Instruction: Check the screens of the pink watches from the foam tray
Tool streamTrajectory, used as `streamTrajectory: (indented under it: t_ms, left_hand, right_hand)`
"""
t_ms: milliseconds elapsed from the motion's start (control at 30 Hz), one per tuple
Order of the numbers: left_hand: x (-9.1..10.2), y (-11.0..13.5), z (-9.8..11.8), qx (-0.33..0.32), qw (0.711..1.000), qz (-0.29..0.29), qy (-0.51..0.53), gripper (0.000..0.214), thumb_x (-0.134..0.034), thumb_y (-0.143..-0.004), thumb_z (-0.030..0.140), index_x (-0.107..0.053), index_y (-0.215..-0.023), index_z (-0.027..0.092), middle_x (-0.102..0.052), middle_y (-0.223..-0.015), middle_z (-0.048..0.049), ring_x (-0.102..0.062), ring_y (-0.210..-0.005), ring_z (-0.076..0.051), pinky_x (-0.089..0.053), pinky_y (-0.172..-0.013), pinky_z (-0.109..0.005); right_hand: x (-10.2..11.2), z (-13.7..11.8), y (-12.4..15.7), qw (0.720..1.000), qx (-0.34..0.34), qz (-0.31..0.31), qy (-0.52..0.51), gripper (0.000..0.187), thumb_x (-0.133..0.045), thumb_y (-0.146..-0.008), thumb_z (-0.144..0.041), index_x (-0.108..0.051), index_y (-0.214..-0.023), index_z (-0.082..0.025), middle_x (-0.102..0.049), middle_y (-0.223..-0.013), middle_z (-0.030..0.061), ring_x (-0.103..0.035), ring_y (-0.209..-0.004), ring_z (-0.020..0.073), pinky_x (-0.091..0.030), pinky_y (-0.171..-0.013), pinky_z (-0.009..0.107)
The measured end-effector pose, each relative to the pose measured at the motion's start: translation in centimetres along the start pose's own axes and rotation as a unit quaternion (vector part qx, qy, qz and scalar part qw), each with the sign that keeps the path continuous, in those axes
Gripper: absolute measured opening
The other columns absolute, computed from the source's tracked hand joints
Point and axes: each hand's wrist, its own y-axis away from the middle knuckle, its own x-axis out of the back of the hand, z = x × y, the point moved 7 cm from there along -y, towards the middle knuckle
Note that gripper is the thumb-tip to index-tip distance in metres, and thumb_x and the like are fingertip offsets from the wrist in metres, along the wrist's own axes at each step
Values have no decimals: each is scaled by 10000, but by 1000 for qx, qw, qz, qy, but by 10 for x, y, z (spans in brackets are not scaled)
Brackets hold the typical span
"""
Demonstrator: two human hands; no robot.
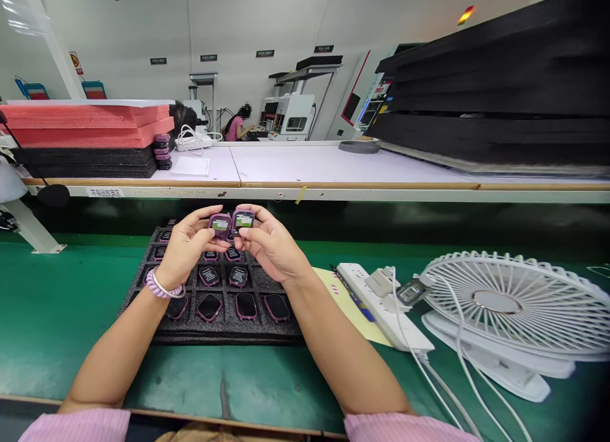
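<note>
My left hand (188, 245) pinches a purple-framed smartwatch body (220, 225) between thumb and fingers, its screen lit with green and white. Right beside it, my right hand (267, 242) grips a second smartwatch body (243, 220) with a similar lit screen, the thumb at its lower edge. Both are strapless and held up side by side over a black foam tray (223, 331). In the tray's compartments lie several more such watches; some, like the one in the middle (239, 276), show white text, while the front row, including one watch (246, 307), has dark screens.
To the right lie a white power strip (381, 308) with plugs, a yellow sheet (333, 289) and a white fan (495, 302) with cables. A shelf (295, 169) above carries pink foam (90, 124), stacked watches (162, 151) and black foam sheets (486, 86). A person (236, 126) sits beyond.
</note>
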Motion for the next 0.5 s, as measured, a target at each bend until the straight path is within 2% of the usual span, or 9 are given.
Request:
streamTrajectory:
  t_ms: [133,233,333,500]
  left_hand:
    - [1,-4,1,2,1000,4,8,559,-683,-745,267,-628,-1287,142,-740,-968,-45,-762,-684,-162,-664,-660,-240]
    - [0,-15,13,-13,1000,0,10,547,-677,-730,253,-636,-1264,141,-724,-908,-29,-757,-667,-162,-663,-649,-243]
    - [-3,-33,40,-53,999,-13,4,555,-666,-734,240,-625,-1280,149,-710,-877,-15,-755,-673,-159,-661,-659,-250]
    - [-12,-62,97,-153,988,-23,-18,596,-680,-726,168,-609,-1317,206,-727,-937,-9,-736,-677,-138,-654,-702,-265]
  right_hand:
    - [0,0,-7,1000,-1,-8,-9,521,-898,-729,-472,-618,-1083,-212,-661,-897,-6,-617,-619,141,-516,-608,276]
    - [-2,-13,-21,999,21,-33,1,527,-859,-770,-569,-620,-1076,-212,-650,-860,11,-611,-607,157,-505,-575,285]
    - [-10,-40,-42,996,52,-67,36,444,-820,-834,-505,-603,-1106,-230,-641,-883,17,-605,-609,158,-498,-565,284]
    - [-30,-103,-73,984,124,-104,80,352,-765,-874,-470,-599,-1096,-252,-614,-880,12,-584,-641,163,-516,-613,303]
